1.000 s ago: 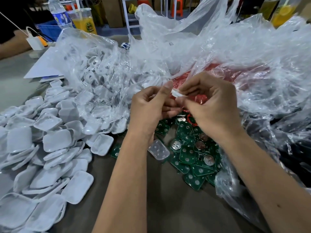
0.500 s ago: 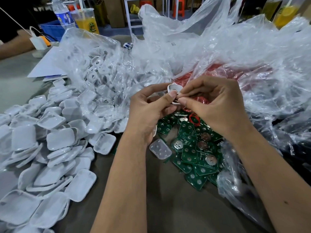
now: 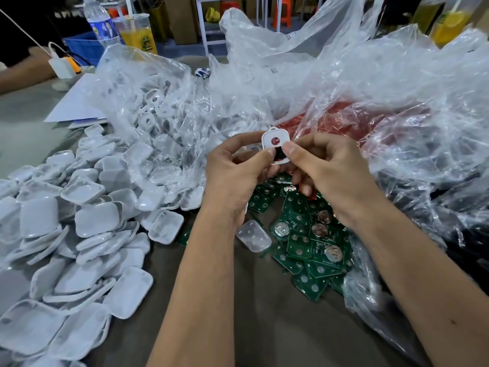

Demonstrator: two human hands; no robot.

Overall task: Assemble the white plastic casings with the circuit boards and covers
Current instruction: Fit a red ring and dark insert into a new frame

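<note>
Both my hands hold one white square casing with round holes, up above the table's middle. My left hand pinches its lower left with the thumb; my right hand pinches its lower right. A dark and red part shows at the casing's lower edge. Green circuit boards with coin cells lie heaped below my hands. One translucent cover lies beside them. A large pile of white covers fills the left.
Clear plastic bags crowd the back and right; one holds white casings, another red parts. A water bottle, a drink cup and papers stand far left. Another person's arm rests there.
The casing was edge-on between my fingertips; now it is turned up so its holed face shows. Both hands have shifted slightly with it.
</note>
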